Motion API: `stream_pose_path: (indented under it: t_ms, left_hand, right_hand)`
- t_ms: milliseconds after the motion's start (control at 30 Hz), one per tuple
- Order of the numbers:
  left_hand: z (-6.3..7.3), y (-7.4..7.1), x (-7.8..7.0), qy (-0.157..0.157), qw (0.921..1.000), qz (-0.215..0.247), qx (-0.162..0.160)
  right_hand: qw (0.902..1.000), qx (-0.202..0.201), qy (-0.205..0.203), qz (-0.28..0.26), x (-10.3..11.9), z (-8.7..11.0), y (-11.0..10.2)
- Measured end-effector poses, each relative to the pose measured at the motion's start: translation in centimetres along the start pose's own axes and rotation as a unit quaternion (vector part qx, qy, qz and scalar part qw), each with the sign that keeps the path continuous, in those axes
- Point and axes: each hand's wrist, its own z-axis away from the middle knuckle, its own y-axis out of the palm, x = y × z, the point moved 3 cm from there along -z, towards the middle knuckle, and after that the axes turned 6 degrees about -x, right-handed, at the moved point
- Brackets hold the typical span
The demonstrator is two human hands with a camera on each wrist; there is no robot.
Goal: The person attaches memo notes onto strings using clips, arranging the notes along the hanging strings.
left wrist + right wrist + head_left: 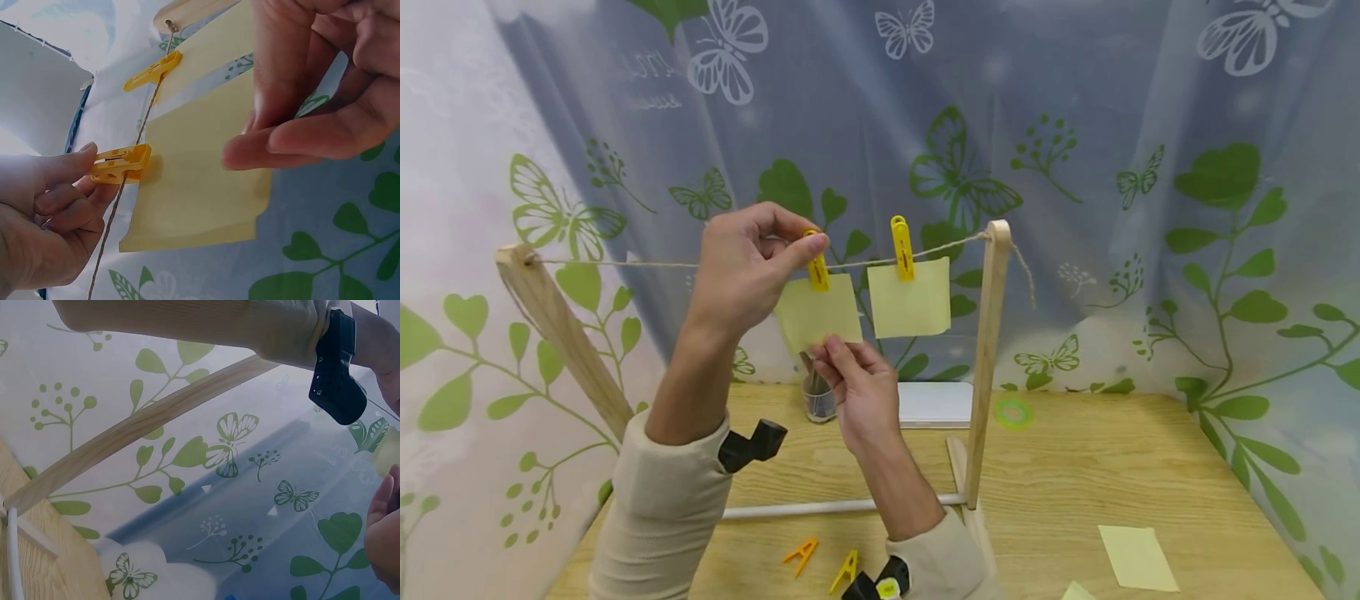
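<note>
My left hand (733, 267) is raised to the twine line (655, 264) and pinches a yellow clothespin (818, 273) between thumb and fingers. That clothespin sits over the twine at the top edge of a pale yellow paper note (820, 312). Lower down, my right hand (865, 400) pinches the note's bottom edge, thumb in front. In the left wrist view the clothespin (122, 164) bites the paper's edge across the twine. To the right, a second yellow clothespin (902, 250) holds another pale yellow note (910, 307) on the line.
Wooden posts (988, 358) carry the twine, joined low by a white rod (805, 508). On the table lie an orange clothespin (801, 556), a yellow clothespin (846, 569) and a loose note (1138, 557). Behind are a glass cup (818, 404), a white box (934, 404) and a tape roll (1013, 412).
</note>
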Motion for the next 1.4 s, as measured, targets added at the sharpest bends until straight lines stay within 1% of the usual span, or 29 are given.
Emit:
stream_pose_path:
  t_ms: [233,333,467,567,700,833,933,1100,1267,1333,1400]
  left_hand:
    - [0.0,0.1,0.2,-0.015,0.9996,-0.020,0.010]
    - [0.0,0.2,0.4,-0.031,0.9994,-0.010,0.015]
    - [0.0,0.4,0.6,-0.050,0.9987,0.007,0.013]
    - [0.2,0.4,0.6,-0.047,0.9987,-0.013,0.014]
    - [0.3,0.4,0.5,-0.042,0.9979,-0.044,0.025]
    - [0.3,0.4,0.4,-0.041,0.9972,-0.051,0.034]
    - [0.3,0.4,0.3,-0.040,0.9971,-0.057,0.031]
    - [0.3,0.4,0.3,-0.041,0.9973,-0.058,0.022]
    - [0.4,0.2,0.4,-0.043,0.9971,-0.061,0.014]
    - [0.5,0.1,0.4,-0.043,0.9975,-0.054,0.010]
    - [0.6,0.0,0.5,-0.041,0.9986,-0.033,0.003]
  right_hand:
    - [0.9999,-0.012,0.004,-0.008,0.2,0.2,0.1]
    - [0.9999,-0.013,0.003,-0.011,0.3,0.2,0.1]
    - [0.9999,-0.008,-0.003,-0.012,0.4,0.3,0.3]
    - [0.9999,-0.006,-0.005,-0.015,0.4,0.3,0.3]
    - [0.9998,0.000,-0.001,-0.019,0.5,0.4,0.1]
    - [0.9997,0.009,-0.001,-0.021,0.6,0.3,0.0]
    - [0.9997,0.016,-0.001,-0.019,0.7,0.3,0.1]
    - [0.9996,0.024,0.003,-0.014,0.8,0.5,0.1]
    - [0.9995,0.032,0.006,-0.001,0.8,0.4,-0.4]
    - [0.9994,0.034,0.006,0.009,0.8,0.4,-0.8]
    - [0.9991,0.034,0.007,0.025,0.7,0.5,-1.2]
